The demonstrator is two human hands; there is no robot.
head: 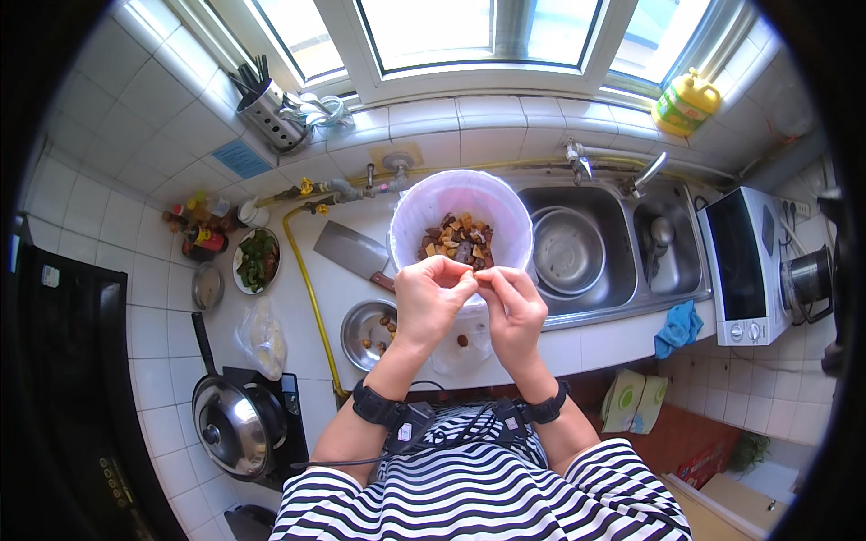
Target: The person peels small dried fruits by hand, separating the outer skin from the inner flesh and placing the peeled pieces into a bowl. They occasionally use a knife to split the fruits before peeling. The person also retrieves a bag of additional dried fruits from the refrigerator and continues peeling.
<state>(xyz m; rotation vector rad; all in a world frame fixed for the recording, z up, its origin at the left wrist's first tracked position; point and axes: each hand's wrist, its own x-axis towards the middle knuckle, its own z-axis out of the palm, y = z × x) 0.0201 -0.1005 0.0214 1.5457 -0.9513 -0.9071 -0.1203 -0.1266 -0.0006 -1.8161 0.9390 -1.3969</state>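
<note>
My left hand (433,294) and my right hand (511,304) meet at the fingertips over the near rim of a lined white bucket (461,182). Between them they pinch a small brown item (475,272), mostly hidden by the fingers. Brown and yellowish scraps (460,237) lie in the bucket. Left of my left forearm, a steel bowl (353,328) holds several small brown round pieces. One round brown piece (463,341) lies on clear plastic (446,358) between my forearms.
A cleaver (352,249) lies left of the bucket, by a yellow hose (308,284). A double sink (619,270) with steel basins is on the right, then a blue cloth (678,328) and a microwave (737,264). At left are a plate of green peppers (256,260) and a lidded wok (230,433).
</note>
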